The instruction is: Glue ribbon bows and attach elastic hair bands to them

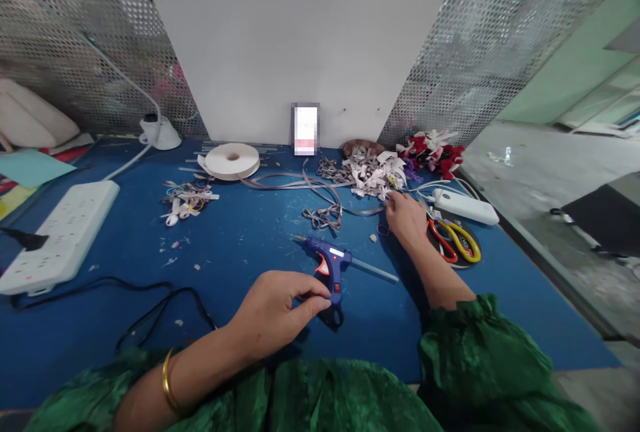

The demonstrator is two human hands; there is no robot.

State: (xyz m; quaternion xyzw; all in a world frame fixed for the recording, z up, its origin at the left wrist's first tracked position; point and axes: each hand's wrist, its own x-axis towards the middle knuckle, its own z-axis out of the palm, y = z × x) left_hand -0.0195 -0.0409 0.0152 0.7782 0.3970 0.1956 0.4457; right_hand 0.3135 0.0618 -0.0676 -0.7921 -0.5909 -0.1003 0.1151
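My left hand (277, 309) is closed in a pinch, thumb and forefinger together right beside the handle of a blue glue gun (327, 259). Whatever is between those fingertips is hidden. The glue gun lies on the blue table, nozzle to the left, with a clear glue stick (375, 269) out of its back. At the near edge of a pile of small white and grey ribbon bows (373, 169) is my right hand (406, 219), its fingers bent together. What they grip cannot be made out. A thin purple elastic band (383, 230) lies beside it.
A ribbon roll (233, 160), tangled hair ties (187, 199) and loose grey bows (324, 217) lie across the table. Scissors (457, 242) and a white power strip (464, 207) are right; a larger strip (63, 232) and black cable (165, 292) left. A phone (305, 129) leans behind.
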